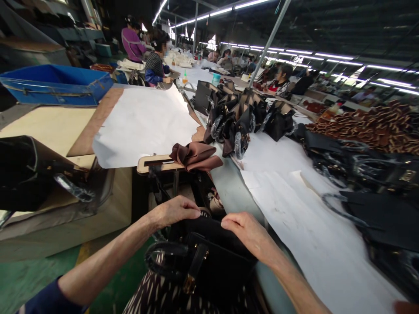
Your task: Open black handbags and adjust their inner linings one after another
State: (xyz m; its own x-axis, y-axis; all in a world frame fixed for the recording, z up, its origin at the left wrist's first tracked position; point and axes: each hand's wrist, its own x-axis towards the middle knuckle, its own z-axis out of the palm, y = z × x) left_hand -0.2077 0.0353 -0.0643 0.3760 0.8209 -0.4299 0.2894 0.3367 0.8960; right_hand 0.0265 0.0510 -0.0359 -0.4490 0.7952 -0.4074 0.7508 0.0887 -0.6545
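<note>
A black handbag (222,261) rests on my lap, with a plastic-wrapped handle (163,257) and a strap with gold-coloured metal on its near side. My left hand (175,210) pinches the bag's upper edge near its left end, thumb and fingers pressed together. At the right part of the same edge, my right hand (244,224) is closed in a similar pinch. Just beyond the bag, a folded brown cloth piece (198,157) lies on the end of a narrow wooden-edged board (144,165).
Several black bags (235,111) stand ahead on the white-covered table (294,209); more lie at right beside stacked brown pieces (369,126). Another black bag (22,174) sits at left, near a blue bin (55,85). People (155,61) work at tables farther back.
</note>
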